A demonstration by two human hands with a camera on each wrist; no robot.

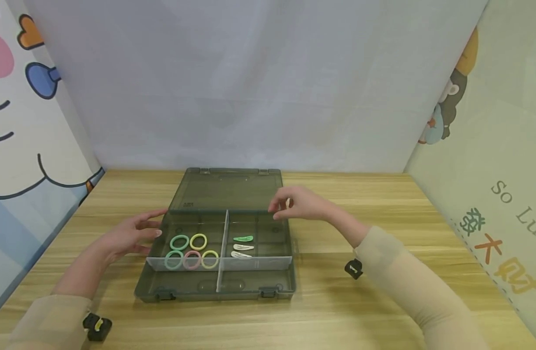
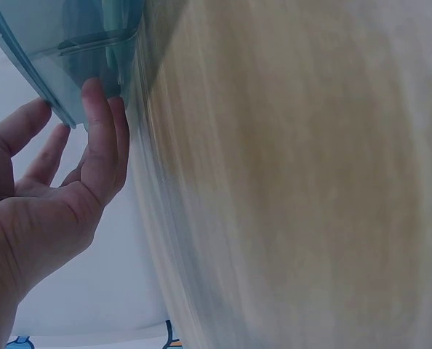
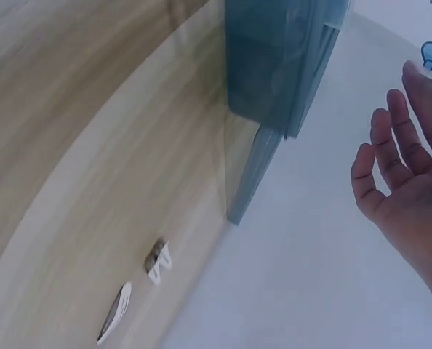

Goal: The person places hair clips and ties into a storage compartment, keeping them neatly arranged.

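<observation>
A see-through grey-green plastic box lies on the table with its lid folded back. Its back-left compartment holds several ring-shaped hair ties in green, yellow and pink. In the back-right compartment are a green snap hair clip and two white snap hair clips. My left hand rests its spread fingertips against the box's left side, as the left wrist view also shows. Over the box's back-right corner hovers my right hand, with fingers loosely bent and nothing held.
In the right wrist view, a white clip and a small white-and-dark object lie on the wooden table beyond the box. A pale cloth wall stands behind, with printed panels at both sides.
</observation>
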